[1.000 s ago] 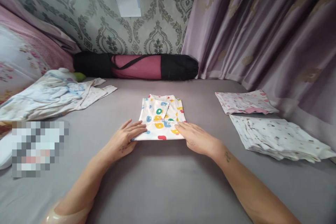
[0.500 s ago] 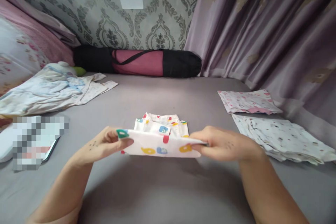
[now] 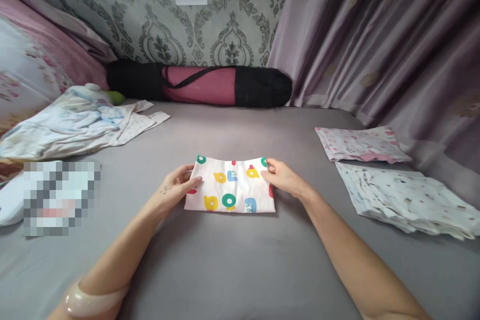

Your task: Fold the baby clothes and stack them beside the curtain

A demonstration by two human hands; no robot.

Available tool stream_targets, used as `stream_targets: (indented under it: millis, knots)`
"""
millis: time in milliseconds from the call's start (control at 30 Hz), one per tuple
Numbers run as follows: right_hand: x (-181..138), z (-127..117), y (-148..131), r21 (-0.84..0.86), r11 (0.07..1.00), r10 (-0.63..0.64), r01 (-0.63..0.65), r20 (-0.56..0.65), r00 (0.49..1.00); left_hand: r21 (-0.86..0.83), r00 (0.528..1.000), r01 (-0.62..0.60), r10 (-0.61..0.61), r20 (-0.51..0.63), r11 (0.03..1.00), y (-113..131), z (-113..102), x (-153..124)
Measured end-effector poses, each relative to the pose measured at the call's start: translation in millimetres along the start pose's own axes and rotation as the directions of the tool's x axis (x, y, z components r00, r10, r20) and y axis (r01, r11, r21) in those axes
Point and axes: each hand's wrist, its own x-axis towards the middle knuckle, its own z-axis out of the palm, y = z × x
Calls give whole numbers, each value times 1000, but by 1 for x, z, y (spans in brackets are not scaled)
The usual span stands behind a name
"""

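Note:
A small white garment (image 3: 240, 187) lies folded into a neat rectangle in front of me, printed with yellow, green, blue and red figures. My left hand (image 3: 176, 185) grips its left edge, thumb on top and the other fingers behind. At the upper right corner, my right hand (image 3: 283, 176) pinches the cloth between thumb and fingers. The front edge of the garment rests low on the grey sheet (image 3: 232, 265). What lies beneath the folded cloth is hidden.
To the right are a pink-patterned folded cloth (image 3: 363, 144) and a stack of white printed clothes (image 3: 408, 200). Loose baby clothes (image 3: 71, 127) lie at the left, behind a blurred-out object (image 3: 62, 200). A black and maroon long bag (image 3: 198, 85) sits along the wall.
The garment has come down from a raised, edge-on position and now lies flatter, farther from me. Both hands moved forward with it, and the cloth part behind it is now covered.

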Motion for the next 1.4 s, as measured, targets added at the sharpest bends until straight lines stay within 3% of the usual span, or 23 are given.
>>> stream_targets:
  millis: [100, 233, 400, 533, 600, 667, 733, 833, 933, 1033, 1133, 1267, 1400]
  knots:
    - [-3, -5, -3, -60, 997, -45, 48, 42, 998, 5, 995, -94, 93, 28, 996, -4, 1, 1]
    - [0, -7, 2, -212, 974, -85, 82, -5, 996, 88, 990, -136, 139, -27, 987, -9, 2, 3]
    - [2, -9, 8, -546, 837, -113, 29, -121, 986, 206, 980, -132, 158, -116, 969, -9, 3, 5]
    - [-5, -12, 2, -658, 751, -67, -48, -149, 987, 281, 979, -119, 160, -129, 952, -11, 2, 5]
    - [-10, -12, -3, -716, 691, -59, -100, -194, 979, 376, 961, -142, 218, -168, 916, -12, 0, 5]
    - [-14, -8, -9, -774, 613, -91, -155, -265, 960, 527, 907, -186, 352, -232, 829, -13, 0, 5]
    - [-17, 1, -15, -818, 550, -180, -169, -314, 932, 671, 816, -242, 521, -250, 701, -13, 2, 3]
    - [-17, 28, -21, -870, 492, -370, 26, -181, 911, 776, 721, -406, 691, -54, 483, -12, 16, 2]
    - [-16, 61, -19, -864, 411, -467, 292, 76, 881, 805, 683, -527, 699, 211, 271, -14, 38, 3]
    - [-15, 85, -9, -848, 353, -454, 395, 214, 865, 846, 697, -515, 642, 318, 140, -21, 55, 6]
    - [-14, 93, 0, -851, 349, -395, 393, 247, 885, 870, 735, -484, 584, 344, 97, -31, 60, 10]
    - [-13, 92, 3, -855, 370, -345, 363, 236, 909, 891, 790, -440, 517, 329, 106, -36, 57, 13]
    - [-10, 88, 4, -869, 397, -324, 296, 169, 931, 910, 853, -375, 452, 262, 179, -30, 51, 11]
